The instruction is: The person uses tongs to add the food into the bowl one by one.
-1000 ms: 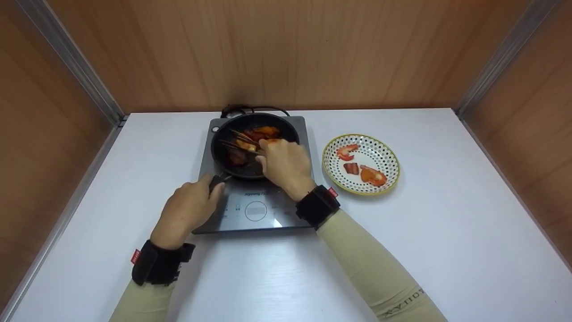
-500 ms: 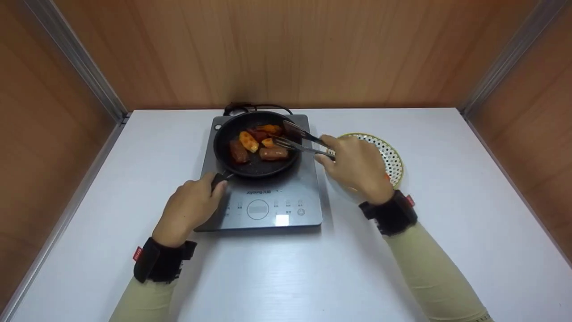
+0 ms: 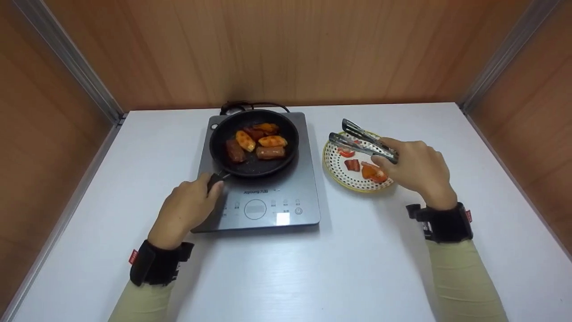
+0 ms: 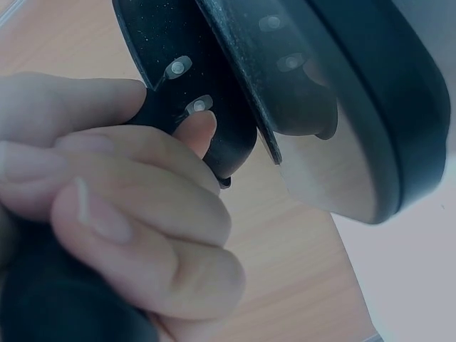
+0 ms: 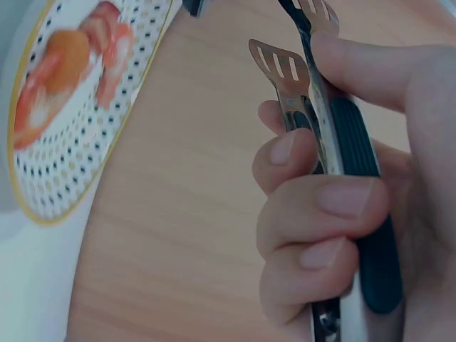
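My left hand grips the black handle of a frying pan over the induction cooktop. The left wrist view shows fingers curled round that handle near the rivets. In the pan lie brown sausage-like chunks and yellow-orange pieces. My right hand holds metal tongs above the polka-dot plate. The tong ends stand apart with nothing between them. In the right wrist view my fingers wrap the dark grips of the tongs.
On the plate sit a small reddish-brown piece and orange-red pieces. A black cable runs behind the cooktop. Wooden panels enclose the white table at the back and sides.
My right hand has moved from over the pan rightward to the plate with the tongs. A yellow-orange piece now lies at the pan's right. The left hand stays on the handle.
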`<move>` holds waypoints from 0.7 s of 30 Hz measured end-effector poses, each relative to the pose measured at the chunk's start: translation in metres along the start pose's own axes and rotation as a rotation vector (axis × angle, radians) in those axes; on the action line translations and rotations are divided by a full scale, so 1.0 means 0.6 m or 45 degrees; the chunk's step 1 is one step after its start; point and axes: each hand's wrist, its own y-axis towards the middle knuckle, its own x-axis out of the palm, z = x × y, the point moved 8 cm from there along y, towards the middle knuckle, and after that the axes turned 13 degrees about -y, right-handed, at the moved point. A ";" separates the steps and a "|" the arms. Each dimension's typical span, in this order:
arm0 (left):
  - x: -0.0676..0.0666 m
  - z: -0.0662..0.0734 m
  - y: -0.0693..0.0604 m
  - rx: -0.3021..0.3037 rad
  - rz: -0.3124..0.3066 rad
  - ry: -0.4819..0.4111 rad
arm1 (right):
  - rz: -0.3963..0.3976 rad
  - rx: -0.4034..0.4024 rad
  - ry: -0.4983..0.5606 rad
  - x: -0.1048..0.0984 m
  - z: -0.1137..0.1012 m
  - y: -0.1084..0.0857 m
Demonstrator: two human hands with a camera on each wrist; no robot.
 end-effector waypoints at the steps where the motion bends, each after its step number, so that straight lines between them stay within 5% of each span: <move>1: 0.001 -0.002 0.000 -0.005 -0.004 -0.003 | -0.010 0.005 0.004 -0.001 0.008 0.000; 11: 0.000 0.005 0.003 0.019 -0.006 0.008 | -0.185 0.020 -0.015 0.011 0.067 -0.006; 21: -0.002 0.001 -0.001 -0.006 -0.026 0.004 | -0.316 -0.048 -0.028 0.033 0.074 -0.007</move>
